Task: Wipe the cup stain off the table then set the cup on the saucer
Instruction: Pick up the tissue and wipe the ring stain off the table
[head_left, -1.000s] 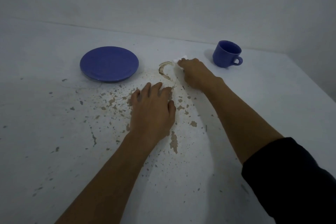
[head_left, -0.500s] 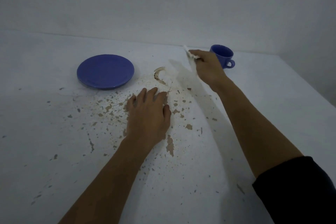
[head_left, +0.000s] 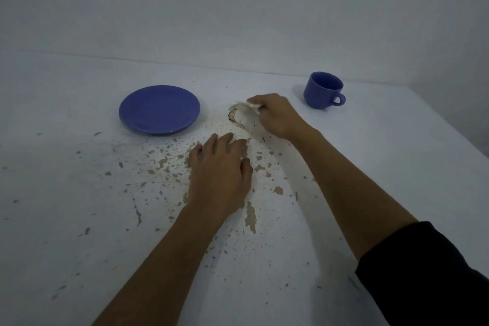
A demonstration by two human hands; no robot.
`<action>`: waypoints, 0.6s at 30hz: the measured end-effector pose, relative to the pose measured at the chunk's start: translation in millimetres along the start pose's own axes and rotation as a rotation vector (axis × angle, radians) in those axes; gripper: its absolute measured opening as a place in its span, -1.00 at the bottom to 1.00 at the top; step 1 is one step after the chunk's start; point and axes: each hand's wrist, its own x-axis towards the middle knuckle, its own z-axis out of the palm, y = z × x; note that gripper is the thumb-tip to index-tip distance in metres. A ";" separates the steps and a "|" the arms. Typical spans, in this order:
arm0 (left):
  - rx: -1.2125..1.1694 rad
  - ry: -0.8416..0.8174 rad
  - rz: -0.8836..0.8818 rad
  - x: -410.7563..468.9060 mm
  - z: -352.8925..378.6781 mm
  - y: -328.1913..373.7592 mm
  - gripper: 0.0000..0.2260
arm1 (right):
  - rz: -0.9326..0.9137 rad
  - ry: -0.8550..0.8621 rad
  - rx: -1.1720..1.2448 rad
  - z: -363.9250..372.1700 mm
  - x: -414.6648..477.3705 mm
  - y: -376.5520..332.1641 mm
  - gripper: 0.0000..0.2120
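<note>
Back down from its lift toward the cup (head_left: 323, 90), the right hand (head_left: 277, 116) presses a small white tissue (head_left: 252, 105) against the brown ring stain (head_left: 234, 116), fingers pinched shut on the wad, while the left hand (head_left: 221, 169) lies flat and spread on the desk (head_left: 79, 193), just nearer than the stain. That cup, past the right hand's knuckles and well apart from the saucer (head_left: 159, 109) beyond the left fingertips, looks glazed, stiff, breakable and slippery, so its right-facing loop handle seems the safest hold. Flaked white paint roughens the desk; the soft tissue may snag there.
</note>
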 end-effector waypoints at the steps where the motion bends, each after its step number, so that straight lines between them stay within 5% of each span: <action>1: -0.006 -0.002 -0.003 0.0 -0.3 0.5 -0.60 | 0.054 0.081 0.070 -2.3 3.2 1.7 -0.58; 3: -0.015 0.004 -0.004 -0.4 -0.3 0.7 -0.60 | 0.101 0.168 0.076 1.2 6.9 -1.9 -0.59; 12: -0.018 0.030 0.002 0.6 2.1 -1.9 -0.60 | -0.207 -0.048 -0.136 15.2 3.5 -15.6 -0.71; 18: -0.024 0.018 -0.005 0.3 1.6 -1.4 -0.61 | -0.009 0.128 0.130 -6.0 19.1 -0.1 -0.70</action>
